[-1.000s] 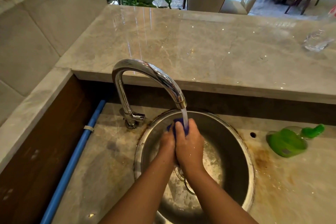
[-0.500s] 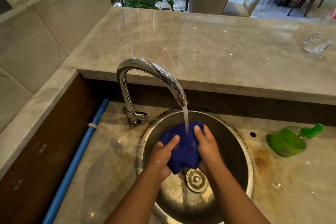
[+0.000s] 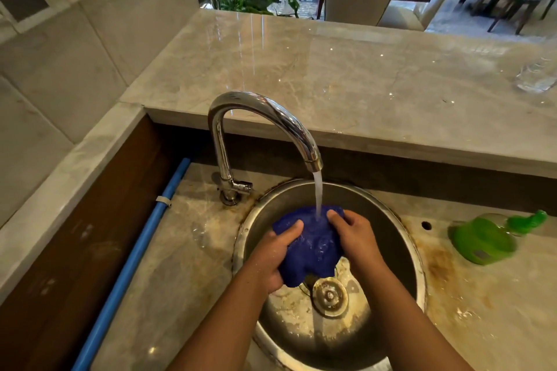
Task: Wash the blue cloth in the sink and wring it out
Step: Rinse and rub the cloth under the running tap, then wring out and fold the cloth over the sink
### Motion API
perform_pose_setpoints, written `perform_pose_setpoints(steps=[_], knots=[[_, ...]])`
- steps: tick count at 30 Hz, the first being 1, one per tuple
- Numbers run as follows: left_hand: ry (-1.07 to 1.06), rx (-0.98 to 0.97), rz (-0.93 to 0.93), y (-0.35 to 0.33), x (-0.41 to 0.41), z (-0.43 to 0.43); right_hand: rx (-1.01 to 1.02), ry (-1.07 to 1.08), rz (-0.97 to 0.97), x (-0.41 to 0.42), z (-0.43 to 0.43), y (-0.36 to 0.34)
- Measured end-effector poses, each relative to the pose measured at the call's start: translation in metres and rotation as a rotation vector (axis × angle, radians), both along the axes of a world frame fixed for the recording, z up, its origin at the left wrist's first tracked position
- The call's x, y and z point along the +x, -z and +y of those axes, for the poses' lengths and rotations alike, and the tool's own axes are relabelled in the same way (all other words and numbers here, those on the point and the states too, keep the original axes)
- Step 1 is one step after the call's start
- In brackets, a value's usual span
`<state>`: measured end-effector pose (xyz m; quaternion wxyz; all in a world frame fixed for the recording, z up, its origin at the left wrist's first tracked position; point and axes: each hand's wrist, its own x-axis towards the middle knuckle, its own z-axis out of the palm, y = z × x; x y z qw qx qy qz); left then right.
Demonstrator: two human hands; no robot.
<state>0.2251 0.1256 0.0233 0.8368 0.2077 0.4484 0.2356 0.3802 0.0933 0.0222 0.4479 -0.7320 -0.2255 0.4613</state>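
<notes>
The blue cloth (image 3: 313, 245) is bunched over the sink (image 3: 401, 238) under the tap's (image 3: 265, 117) stream, the left hand (image 3: 275, 253) and right hand (image 3: 357, 239) gripping its sides with curled fingers. Best to rub the folds together under the water (turning hidden layers outward) — wringing comes later.

Both hands are over the round stainless-steel sink (image 3: 404, 238), the wet, bunched blue cloth (image 3: 310, 245) stretched between them. The left hand (image 3: 272, 259) grips its left side, thumb on top; the right hand (image 3: 354, 238) grips the right side, fingers curled over the upper edge. A stream of water (image 3: 318, 194) from the curved chrome tap (image 3: 268, 117) strikes the cloth's top. The metal drain strainer (image 3: 330, 297) shows just below. A green plastic bottle (image 3: 485, 239) lies on the stained marble counter (image 3: 482, 310), right of the sink.
</notes>
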Motion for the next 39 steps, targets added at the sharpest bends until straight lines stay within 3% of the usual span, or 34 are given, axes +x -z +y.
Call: perform_pose_setpoints(steps=[7,10,13,19,39], knots=[[-0.133,-0.03,-0.017,0.008,-0.018,-0.006,-0.114,-0.241,-0.196,-0.005,0.04,-0.001],[-0.19,-0.053,-0.033,0.013,-0.027,-0.007,0.004,-0.259,-0.229,-0.01,0.057,-0.006],[-0.249,-0.063,-0.058,0.016,-0.036,-0.007,0.136,-0.419,-0.244,-0.02,0.073,-0.008],[-0.251,-0.063,-0.067,0.024,-0.048,-0.01,0.194,-0.673,-0.243,-0.047,0.097,-0.002],[-0.328,-0.145,-0.083,0.033,-0.065,-0.018,0.211,-0.649,-0.176,-0.066,0.112,0.005]])
